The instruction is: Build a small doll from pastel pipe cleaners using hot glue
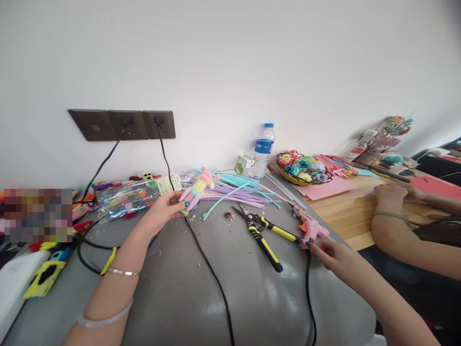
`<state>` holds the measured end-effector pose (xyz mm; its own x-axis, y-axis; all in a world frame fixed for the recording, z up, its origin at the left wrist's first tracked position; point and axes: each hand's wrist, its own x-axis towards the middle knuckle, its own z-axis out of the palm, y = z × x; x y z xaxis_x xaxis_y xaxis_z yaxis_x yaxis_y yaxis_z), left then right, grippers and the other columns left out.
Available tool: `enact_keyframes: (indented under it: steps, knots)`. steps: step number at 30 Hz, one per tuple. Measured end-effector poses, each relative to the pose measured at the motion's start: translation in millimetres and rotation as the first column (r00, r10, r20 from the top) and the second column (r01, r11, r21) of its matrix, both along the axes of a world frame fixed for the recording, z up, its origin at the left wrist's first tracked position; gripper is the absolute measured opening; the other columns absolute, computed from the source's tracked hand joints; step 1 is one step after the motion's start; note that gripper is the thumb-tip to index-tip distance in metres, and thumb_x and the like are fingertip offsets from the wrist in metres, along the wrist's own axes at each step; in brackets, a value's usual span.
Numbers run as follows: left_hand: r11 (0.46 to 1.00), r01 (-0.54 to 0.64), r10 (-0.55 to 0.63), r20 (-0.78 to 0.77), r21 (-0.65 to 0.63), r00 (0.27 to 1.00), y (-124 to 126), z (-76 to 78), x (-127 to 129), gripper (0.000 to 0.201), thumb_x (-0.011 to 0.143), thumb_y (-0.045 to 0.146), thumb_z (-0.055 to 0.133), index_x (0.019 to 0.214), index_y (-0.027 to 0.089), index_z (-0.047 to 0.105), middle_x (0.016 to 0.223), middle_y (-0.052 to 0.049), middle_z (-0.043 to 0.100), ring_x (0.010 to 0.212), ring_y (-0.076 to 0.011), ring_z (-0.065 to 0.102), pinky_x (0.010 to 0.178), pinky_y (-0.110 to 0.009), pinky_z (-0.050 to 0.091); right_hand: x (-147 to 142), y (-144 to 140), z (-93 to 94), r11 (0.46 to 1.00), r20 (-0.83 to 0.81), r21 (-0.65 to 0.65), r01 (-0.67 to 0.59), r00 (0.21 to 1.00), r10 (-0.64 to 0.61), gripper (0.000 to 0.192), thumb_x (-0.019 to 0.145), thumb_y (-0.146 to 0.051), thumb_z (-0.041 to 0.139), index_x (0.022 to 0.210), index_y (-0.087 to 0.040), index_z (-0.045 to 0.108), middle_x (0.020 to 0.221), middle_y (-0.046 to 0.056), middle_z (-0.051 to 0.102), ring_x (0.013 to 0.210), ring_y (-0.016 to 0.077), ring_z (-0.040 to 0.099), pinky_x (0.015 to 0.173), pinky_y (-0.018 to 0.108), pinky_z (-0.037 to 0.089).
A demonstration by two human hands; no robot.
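Observation:
My left hand (166, 207) is closed on a small pipe-cleaner doll (199, 188), with pink curls on top, a yellow middle and pale pink and teal parts below. The hand holds it upright above the grey table. At the right, my right hand (332, 254) pinches the handle end of a pink glue gun (312, 229) between thumb and fingers. The gun lies with its nozzle toward the wall, and a black cord runs down from it. Black-and-yellow cutters (267, 242) lie spread beside it. Behind the doll rests a pile of purple and teal pipe cleaners (237, 194).
A water bottle (263, 151) and small green-white box (245, 165) stand by the wall. A basket of fabric-like flowers (302, 168) sits right. Another person's hands (391, 194) rest over the wooden table (356, 206). A black cable (209, 266) crosses the grey table (173, 293). Plastic bags (126, 197) lie left.

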<state>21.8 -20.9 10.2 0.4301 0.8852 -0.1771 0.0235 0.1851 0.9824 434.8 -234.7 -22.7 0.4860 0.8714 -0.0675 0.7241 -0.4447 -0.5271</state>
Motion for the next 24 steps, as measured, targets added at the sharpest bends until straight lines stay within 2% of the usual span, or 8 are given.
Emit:
enact_keyframes:
  steps: [3, 6, 8, 10, 11, 13, 17, 24]
  knots:
    - [1.000, -0.024, 0.024, 0.008, 0.019, 1.000, 1, -3.1, 3, 0.042, 0.068, 0.041, 0.085, 0.102, 0.020, 0.072, 0.111, -0.007, 0.070, 0.097, -0.0213, 0.068, 0.078, -0.033, 0.059, -31, 17, 25.2, 1.000, 0.073, 0.015, -0.018, 0.997, 0.017, 0.038, 0.082, -0.054, 0.054, 0.059, -0.024, 0.055, 0.054, 0.005, 0.060, 0.051, 0.0222, 0.057, 0.050, 0.033, 0.041]
    - [0.998, -0.064, 0.063, 0.030, 0.024, 0.998, 2, -5.4, 5, 0.043, 0.068, 0.041, 0.086, 0.102, 0.020, 0.070, 0.109, -0.007, 0.072, 0.096, -0.0217, 0.069, 0.079, -0.033, 0.059, -86, 51, 40.4, 0.961, -0.051, 0.230, -0.153, 0.984, 0.169, 0.033, 0.088, -0.049, 0.049, 0.072, -0.023, 0.061, 0.063, 0.005, 0.064, 0.059, 0.0226, 0.060, 0.057, 0.034, 0.044]
    - [0.995, -0.094, 0.093, 0.038, 0.019, 0.995, 3, -7.2, 6, 0.043, 0.067, 0.039, 0.086, 0.101, 0.019, 0.069, 0.106, -0.007, 0.073, 0.095, -0.0215, 0.069, 0.080, -0.034, 0.060, -128, 81, 39.8, 0.919, -0.150, 0.313, -0.241, 0.943, 0.298, 0.020, 0.087, -0.036, 0.055, 0.082, -0.020, 0.066, 0.074, 0.005, 0.069, 0.067, 0.0220, 0.063, 0.062, 0.032, 0.047]
    - [0.994, -0.112, 0.111, 0.041, 0.019, 0.993, 3, -8.8, 8, 0.044, 0.065, 0.038, 0.086, 0.100, 0.019, 0.068, 0.104, -0.007, 0.074, 0.094, -0.0216, 0.070, 0.080, -0.034, 0.060, -167, 112, 33.0, 0.886, -0.173, 0.343, -0.311, 0.907, 0.385, 0.012, 0.083, -0.021, 0.058, 0.085, -0.019, 0.070, 0.070, 0.002, 0.067, 0.063, 0.0182, 0.059, 0.061, 0.029, 0.045]
    - [0.993, -0.117, 0.116, 0.043, 0.023, 0.992, 3, -9.3, 8, 0.044, 0.065, 0.038, 0.086, 0.100, 0.019, 0.067, 0.104, -0.007, 0.074, 0.094, -0.0216, 0.070, 0.079, -0.034, 0.060, -184, 126, 28.6, 0.869, -0.172, 0.353, -0.348, 0.888, 0.426, 0.015, 0.081, -0.014, 0.059, 0.086, -0.020, 0.071, 0.071, 0.001, 0.066, 0.064, 0.0166, 0.058, 0.063, 0.028, 0.044]
    - [0.992, -0.123, 0.122, 0.052, 0.034, 0.991, 3, -9.8, 8, 0.044, 0.064, 0.038, 0.086, 0.099, 0.018, 0.067, 0.106, -0.007, 0.074, 0.095, -0.0217, 0.070, 0.078, -0.033, 0.060, -208, 150, 20.2, 0.781, -0.111, 0.395, -0.485, 0.818, 0.564, 0.021, 0.080, -0.005, 0.060, 0.086, -0.020, 0.073, 0.081, 0.002, 0.066, 0.071, 0.0150, 0.059, 0.069, 0.027, 0.044]
    - [0.989, -0.146, 0.144, 0.091, 0.022, 0.985, 4, -8.0, 6, 0.045, 0.062, 0.038, 0.086, 0.098, 0.018, 0.068, 0.105, -0.007, 0.074, 0.096, -0.0216, 0.070, 0.078, -0.032, 0.060, -223, 179, 11.3, 0.683, -0.027, 0.329, -0.652, 0.717, 0.697, 0.020, 0.078, 0.001, 0.065, 0.080, -0.018, 0.072, 0.087, 0.003, 0.064, 0.077, 0.0151, 0.058, 0.072, 0.026, 0.042]
    - [0.987, -0.163, 0.163, 0.107, -0.011, 0.981, 6, -8.0, 4, 0.046, 0.062, 0.036, 0.086, 0.101, 0.018, 0.071, 0.105, -0.008, 0.075, 0.100, -0.0238, 0.069, 0.079, -0.033, 0.060, -218, 195, 4.6, 0.571, 0.040, 0.273, -0.775, 0.602, 0.798, 0.019, 0.077, 0.002, 0.067, 0.076, -0.017, 0.071, 0.083, 0.003, 0.066, 0.079, 0.0163, 0.060, 0.074, 0.026, 0.041]
